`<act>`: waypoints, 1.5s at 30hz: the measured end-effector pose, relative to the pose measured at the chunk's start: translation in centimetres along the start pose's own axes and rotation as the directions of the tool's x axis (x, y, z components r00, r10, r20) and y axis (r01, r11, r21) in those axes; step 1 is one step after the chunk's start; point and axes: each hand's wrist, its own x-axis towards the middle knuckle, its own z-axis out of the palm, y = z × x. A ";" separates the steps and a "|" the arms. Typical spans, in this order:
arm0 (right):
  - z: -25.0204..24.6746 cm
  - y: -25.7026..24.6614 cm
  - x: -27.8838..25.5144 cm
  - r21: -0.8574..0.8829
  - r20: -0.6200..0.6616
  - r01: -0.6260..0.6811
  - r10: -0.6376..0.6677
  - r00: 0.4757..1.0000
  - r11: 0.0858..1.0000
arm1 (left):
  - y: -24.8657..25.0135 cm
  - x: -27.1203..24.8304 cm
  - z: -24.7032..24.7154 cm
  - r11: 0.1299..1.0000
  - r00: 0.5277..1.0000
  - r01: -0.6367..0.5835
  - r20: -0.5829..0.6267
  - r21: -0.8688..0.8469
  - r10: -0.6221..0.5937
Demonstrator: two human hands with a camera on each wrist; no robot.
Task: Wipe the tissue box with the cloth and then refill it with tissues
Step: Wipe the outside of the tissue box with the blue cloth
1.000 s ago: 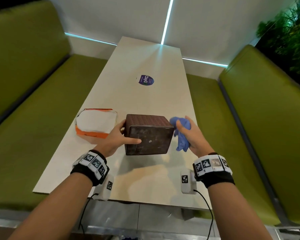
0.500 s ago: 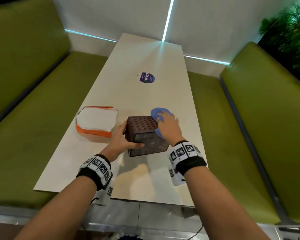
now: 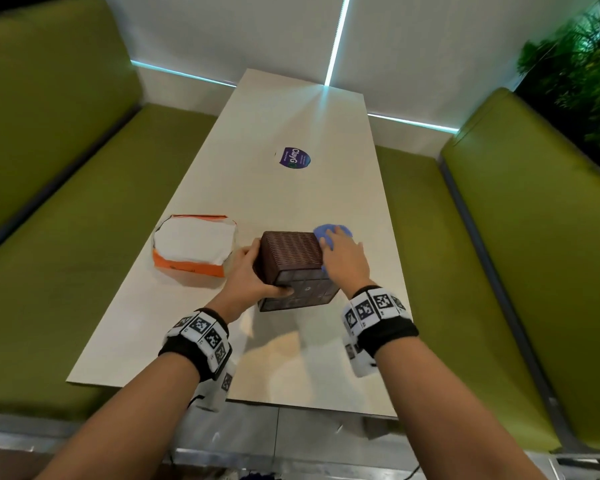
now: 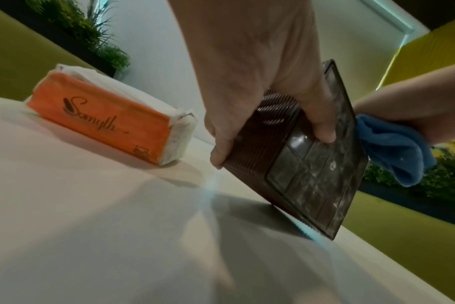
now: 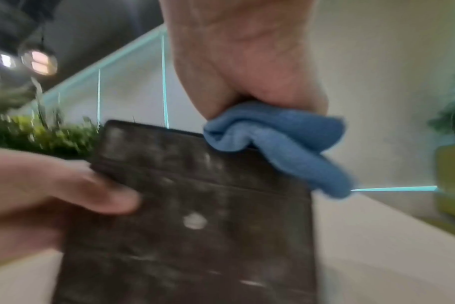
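A dark brown ribbed tissue box (image 3: 293, 268) (image 4: 307, 164) (image 5: 195, 216) stands tilted on its lower edge on the white table (image 3: 291, 188), its dusty panelled face toward me. My left hand (image 3: 248, 277) (image 4: 260, 92) grips its left side, thumb on the near face. My right hand (image 3: 343, 259) (image 5: 247, 61) holds a bunched blue cloth (image 3: 329, 233) (image 4: 392, 154) (image 5: 278, 139) against the box's upper right edge. An orange pack of white tissues (image 3: 194, 249) (image 4: 109, 119) lies to the left of the box.
A round purple sticker (image 3: 293, 157) is on the table further back. Green padded benches (image 3: 49, 202) run along both sides of the table. Plants (image 3: 582, 64) stand at the far right. The table's near edge (image 3: 229, 398) lies under my wrists.
My right hand brought the cloth from beside the box's right side up onto its top right edge and is rubbing there. The left hand keeps its grip on the box.
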 end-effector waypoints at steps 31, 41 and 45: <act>2.6 5.6 -5.3 0.927 0.365 -0.373 -0.289 0.885 0.029 | -0.2 -2.9 -1.4 0.681 0.944 0.299 0.312 -0.668 -0.109; -1.2 5.6 -4.1 0.875 0.348 -0.181 -0.326 0.879 0.448 | 1.8 -1.3 -4.6 0.869 0.915 0.253 0.396 -0.426 -0.073; -1.0 5.2 -3.5 0.796 0.383 -0.095 -0.377 0.843 0.597 | 3.0 -0.7 -4.3 0.950 0.838 0.194 0.545 -0.243 -0.031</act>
